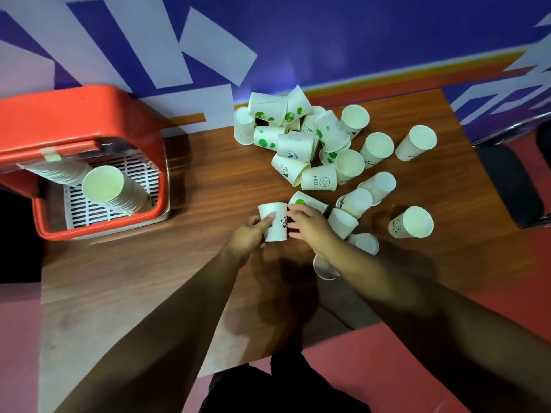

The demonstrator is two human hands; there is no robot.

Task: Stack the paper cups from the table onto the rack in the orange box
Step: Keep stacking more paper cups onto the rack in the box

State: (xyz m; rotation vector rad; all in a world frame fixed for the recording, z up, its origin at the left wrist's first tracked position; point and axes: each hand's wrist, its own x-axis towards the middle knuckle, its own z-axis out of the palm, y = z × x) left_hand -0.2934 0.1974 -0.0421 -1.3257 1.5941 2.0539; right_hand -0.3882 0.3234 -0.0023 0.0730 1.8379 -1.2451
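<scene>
Long stack already on the rack in the orange box; roughly 20 loose cups remain on the counter. Left hand and right hand pinch 1 panda cup between them.

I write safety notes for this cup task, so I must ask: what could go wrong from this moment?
1. The forearm behind the right hand lies over a fallen cup; drawing the arm back could roll it off the table.
2. The stack in the orange box leans; one more cup pushed on hard might topple it.
3. The left hand and right hand both grip the panda cup; squeezing may dent the paper.
</scene>
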